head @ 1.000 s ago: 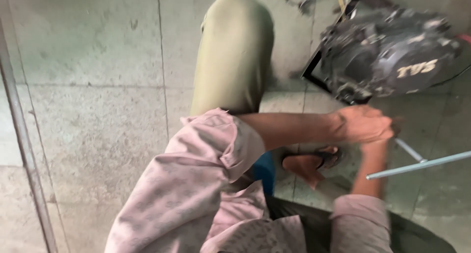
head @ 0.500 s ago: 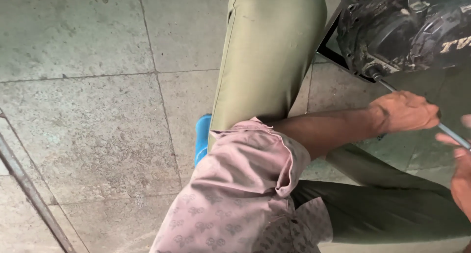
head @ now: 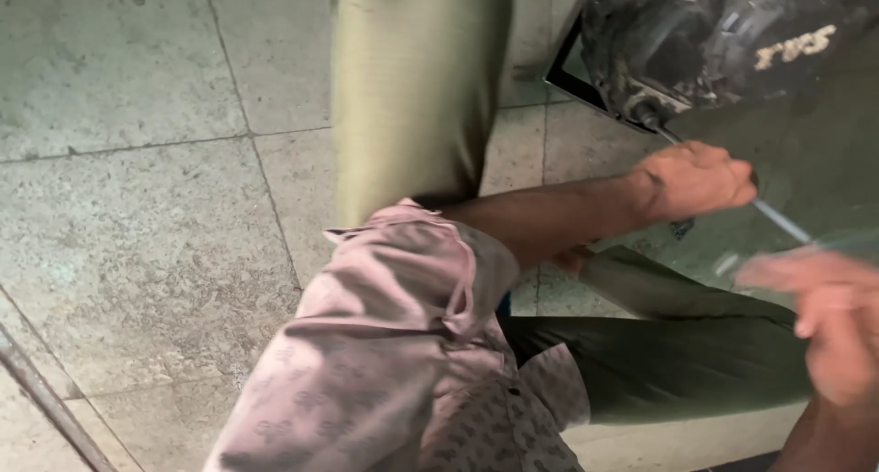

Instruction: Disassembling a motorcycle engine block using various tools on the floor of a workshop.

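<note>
My left hand (head: 694,181), at the end of a pink-sleeved arm reaching across to the right, is closed around a thin metal rod (head: 780,221). The rod's far tip meets the underside of a black engine block (head: 714,42) standing on the floor at the top right. My right hand (head: 829,321) is at the lower right, just past the rod's near end. It is blurred by motion, and its grip cannot be made out. My olive-trousered knee (head: 412,87) rises in the middle of the view, left of the engine.
Grey stone floor tiles (head: 137,206) fill the left side. A dark metal bar (head: 50,399) runs diagonally across the bottom left corner. My other leg (head: 678,362), in dark trousers, lies under both hands.
The view has swung left and closer. My left hand stays on the rod by the engine. My right hand has dropped toward the lower right and become blurred.
</note>
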